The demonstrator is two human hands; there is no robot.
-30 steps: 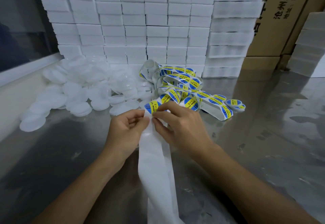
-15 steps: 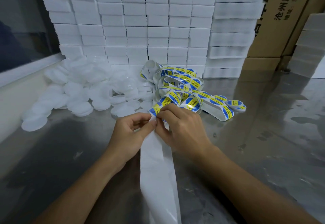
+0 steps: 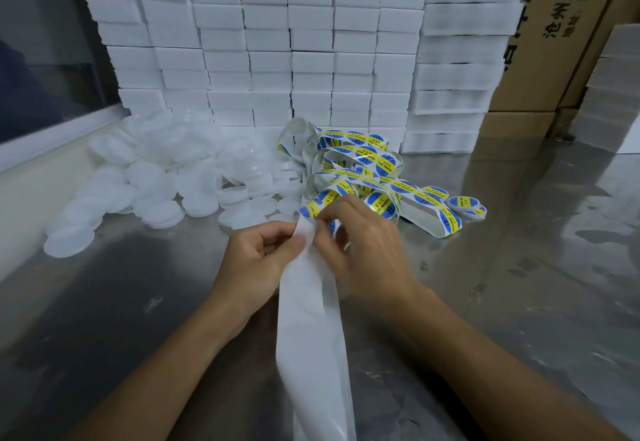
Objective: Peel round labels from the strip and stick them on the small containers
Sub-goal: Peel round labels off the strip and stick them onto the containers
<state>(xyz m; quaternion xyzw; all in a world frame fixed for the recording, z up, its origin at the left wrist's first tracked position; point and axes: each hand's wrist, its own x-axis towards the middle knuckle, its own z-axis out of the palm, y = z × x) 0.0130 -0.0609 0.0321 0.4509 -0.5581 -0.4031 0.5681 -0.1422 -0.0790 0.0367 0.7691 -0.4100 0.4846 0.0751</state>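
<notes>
Both hands are pinching the strip (image 3: 311,302): left hand (image 3: 256,260) fingers gripping bare backing, right hand (image 3: 360,250) fingers nipping a label (image 3: 313,206).

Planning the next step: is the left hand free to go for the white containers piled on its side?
Probably not yet: the left hand pinches the backing strip. The table toward the containers looks unobstructed.

A single head-worn wide-angle camera looks forward and down, close over the shiny metal counter (image 3: 519,284), facing the far wall of stacked white boxes (image 3: 311,59).
</notes>
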